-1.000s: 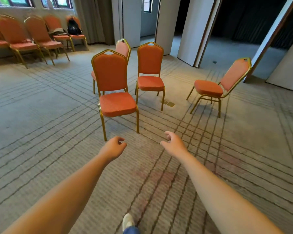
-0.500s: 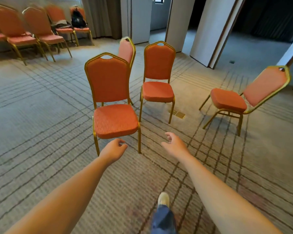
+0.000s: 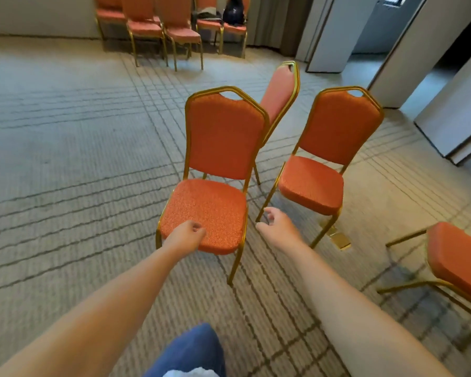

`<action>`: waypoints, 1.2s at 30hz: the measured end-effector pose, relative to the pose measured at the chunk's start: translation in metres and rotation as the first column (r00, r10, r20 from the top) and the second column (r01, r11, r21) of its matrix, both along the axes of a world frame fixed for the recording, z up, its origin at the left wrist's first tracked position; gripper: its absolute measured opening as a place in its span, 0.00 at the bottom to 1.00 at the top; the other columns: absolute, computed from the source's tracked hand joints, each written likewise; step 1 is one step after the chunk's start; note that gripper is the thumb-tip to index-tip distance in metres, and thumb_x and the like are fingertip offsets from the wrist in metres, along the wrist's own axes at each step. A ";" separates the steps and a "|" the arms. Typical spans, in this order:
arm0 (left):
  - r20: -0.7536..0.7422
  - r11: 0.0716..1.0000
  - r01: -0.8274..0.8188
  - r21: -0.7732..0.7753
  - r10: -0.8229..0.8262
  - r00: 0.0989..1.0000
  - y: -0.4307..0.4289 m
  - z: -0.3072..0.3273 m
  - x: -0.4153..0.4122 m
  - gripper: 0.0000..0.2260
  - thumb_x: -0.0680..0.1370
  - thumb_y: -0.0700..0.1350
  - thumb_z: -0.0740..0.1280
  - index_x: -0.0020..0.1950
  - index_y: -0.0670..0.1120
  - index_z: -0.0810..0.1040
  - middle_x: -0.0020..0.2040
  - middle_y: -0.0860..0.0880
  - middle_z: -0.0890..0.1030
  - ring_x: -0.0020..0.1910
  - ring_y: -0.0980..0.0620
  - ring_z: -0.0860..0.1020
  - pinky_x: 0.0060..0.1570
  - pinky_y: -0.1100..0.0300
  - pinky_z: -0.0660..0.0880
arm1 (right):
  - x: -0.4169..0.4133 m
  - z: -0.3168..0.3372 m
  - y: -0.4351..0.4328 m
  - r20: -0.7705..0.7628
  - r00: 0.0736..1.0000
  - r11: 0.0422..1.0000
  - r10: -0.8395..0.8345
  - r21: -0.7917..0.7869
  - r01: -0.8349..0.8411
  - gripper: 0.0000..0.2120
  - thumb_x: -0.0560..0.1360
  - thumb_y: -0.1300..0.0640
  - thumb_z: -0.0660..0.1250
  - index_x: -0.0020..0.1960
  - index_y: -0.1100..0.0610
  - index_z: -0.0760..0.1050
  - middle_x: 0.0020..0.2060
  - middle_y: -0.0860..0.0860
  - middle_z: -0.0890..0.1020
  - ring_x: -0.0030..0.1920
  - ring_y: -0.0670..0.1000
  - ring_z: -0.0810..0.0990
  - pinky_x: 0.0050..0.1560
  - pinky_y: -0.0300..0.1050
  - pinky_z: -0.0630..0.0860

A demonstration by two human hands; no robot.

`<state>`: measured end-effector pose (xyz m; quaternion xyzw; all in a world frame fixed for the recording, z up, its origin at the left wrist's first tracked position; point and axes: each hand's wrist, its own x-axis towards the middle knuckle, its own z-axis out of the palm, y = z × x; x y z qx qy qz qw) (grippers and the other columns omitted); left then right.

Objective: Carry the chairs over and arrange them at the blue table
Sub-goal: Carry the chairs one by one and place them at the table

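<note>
The nearest chair [image 3: 205, 210] stood on the carpet [image 3: 65, 164], facing the person, with a second chair [image 3: 313, 183] just beside it on the right and a third [image 3: 279, 96] turned sideways behind. The left hand [image 3: 186, 236] hovered over the seat's front edge (touching or not, I could not tell), fingers loosely curled and holding nothing. The right hand [image 3: 277, 229] hung just off the seat's right front corner, its fingers relaxed and holding nothing too.
</note>
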<state>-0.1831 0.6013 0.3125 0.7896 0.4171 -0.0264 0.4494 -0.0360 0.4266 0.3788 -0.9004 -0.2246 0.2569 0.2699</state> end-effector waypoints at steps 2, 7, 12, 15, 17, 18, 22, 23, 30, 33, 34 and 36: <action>0.010 0.998 -0.052 -0.020 0.052 0.999 0.017 -0.006 0.024 0.14 0.79 0.51 0.61 0.61 0.46 0.75 0.50 0.51 0.79 0.46 0.51 0.79 0.53 0.50 0.78 | 0.030 -0.006 0.023 -0.013 0.999 0.999 0.036 0.001 -0.036 0.27 0.77 0.50 0.64 0.75 0.52 0.63 0.73 0.52 0.68 0.67 0.52 0.72 0.61 0.48 0.71; -0.022 0.985 -0.169 -0.034 0.168 0.986 0.077 -0.040 0.095 0.14 0.79 0.52 0.61 0.62 0.47 0.74 0.46 0.54 0.78 0.42 0.52 0.79 0.50 0.51 0.79 | 0.120 -0.032 0.104 -0.023 0.987 0.985 0.162 -0.054 -0.163 0.28 0.77 0.48 0.64 0.75 0.50 0.63 0.71 0.52 0.69 0.68 0.52 0.71 0.61 0.48 0.72; -0.061 0.946 -0.317 -0.068 0.313 0.948 0.136 -0.062 0.142 0.15 0.79 0.52 0.61 0.62 0.48 0.74 0.46 0.54 0.78 0.46 0.52 0.79 0.54 0.50 0.77 | 0.194 -0.046 0.183 -0.038 0.951 0.941 0.307 -0.138 -0.309 0.28 0.78 0.47 0.62 0.76 0.50 0.61 0.72 0.52 0.69 0.63 0.52 0.74 0.61 0.51 0.74; -0.094 0.904 -0.421 -0.070 0.414 0.905 0.161 -0.073 0.153 0.15 0.78 0.52 0.62 0.62 0.48 0.75 0.47 0.53 0.79 0.42 0.52 0.80 0.51 0.51 0.78 | 0.221 -0.050 0.219 -0.062 0.932 0.918 0.356 -0.161 -0.362 0.27 0.79 0.48 0.62 0.76 0.51 0.61 0.72 0.51 0.69 0.55 0.51 0.76 0.56 0.47 0.74; -0.102 0.869 -0.484 -0.100 0.475 0.874 0.169 -0.082 0.159 0.16 0.78 0.53 0.63 0.62 0.46 0.76 0.45 0.52 0.80 0.39 0.51 0.80 0.48 0.53 0.79 | 0.236 -0.058 0.241 -0.065 0.906 0.888 0.418 -0.182 -0.423 0.27 0.79 0.48 0.62 0.76 0.51 0.62 0.71 0.51 0.70 0.44 0.48 0.75 0.51 0.46 0.75; -0.102 0.850 -0.516 -0.111 0.506 0.856 0.172 -0.087 0.161 0.16 0.78 0.52 0.64 0.61 0.45 0.76 0.46 0.51 0.81 0.40 0.51 0.79 0.49 0.54 0.78 | 0.243 -0.063 0.252 -0.061 0.893 0.872 0.445 -0.195 -0.448 0.26 0.79 0.48 0.62 0.75 0.50 0.62 0.71 0.52 0.70 0.42 0.47 0.73 0.48 0.46 0.75; -0.124 0.704 -0.695 -0.146 0.684 0.719 0.178 -0.106 0.176 0.15 0.78 0.51 0.64 0.61 0.46 0.77 0.56 0.48 0.79 0.52 0.47 0.78 0.56 0.53 0.75 | 0.271 -0.086 0.305 -0.106 0.813 0.783 0.573 -0.222 -0.581 0.26 0.77 0.48 0.64 0.74 0.50 0.64 0.70 0.52 0.70 0.41 0.45 0.75 0.51 0.48 0.78; -0.131 0.655 -0.739 -0.154 0.728 0.673 0.178 -0.110 0.181 0.14 0.78 0.51 0.65 0.60 0.45 0.77 0.55 0.47 0.79 0.52 0.46 0.78 0.55 0.54 0.75 | 0.277 -0.091 0.319 -0.126 0.786 0.757 0.605 -0.216 -0.617 0.27 0.77 0.48 0.64 0.74 0.51 0.64 0.70 0.52 0.71 0.47 0.48 0.77 0.55 0.49 0.77; -0.173 0.221 -0.956 -0.195 0.951 0.255 0.170 -0.129 0.220 0.12 0.77 0.47 0.67 0.58 0.43 0.77 0.54 0.42 0.81 0.48 0.43 0.80 0.49 0.54 0.75 | 0.319 -0.126 0.403 -0.229 0.565 0.536 0.792 -0.182 -0.824 0.25 0.76 0.53 0.65 0.72 0.54 0.68 0.66 0.55 0.74 0.62 0.54 0.76 0.61 0.50 0.74; -0.194 0.080 -0.981 -0.176 0.974 0.114 0.163 -0.136 0.238 0.12 0.77 0.48 0.66 0.58 0.45 0.77 0.55 0.43 0.81 0.51 0.44 0.80 0.53 0.53 0.76 | 0.334 -0.134 0.428 -0.258 0.466 0.432 0.846 -0.180 -0.884 0.25 0.77 0.54 0.64 0.73 0.55 0.67 0.66 0.55 0.74 0.64 0.54 0.75 0.60 0.49 0.74; -0.199 0.042 -0.985 -0.167 0.977 0.076 0.161 -0.135 0.244 0.13 0.77 0.48 0.66 0.59 0.45 0.77 0.56 0.43 0.81 0.52 0.44 0.79 0.55 0.53 0.75 | 0.338 -0.136 0.434 -0.265 0.443 0.408 0.857 -0.179 -0.896 0.25 0.77 0.54 0.64 0.72 0.55 0.68 0.66 0.55 0.74 0.64 0.54 0.75 0.60 0.50 0.74; -0.220 -0.023 -0.988 -0.155 0.975 0.012 0.156 -0.136 0.255 0.15 0.78 0.48 0.66 0.62 0.43 0.76 0.57 0.44 0.80 0.54 0.45 0.79 0.55 0.56 0.73 | 0.346 -0.143 0.441 -0.291 0.401 0.361 0.869 -0.184 -0.914 0.24 0.76 0.52 0.64 0.72 0.54 0.69 0.66 0.54 0.75 0.63 0.54 0.76 0.61 0.52 0.75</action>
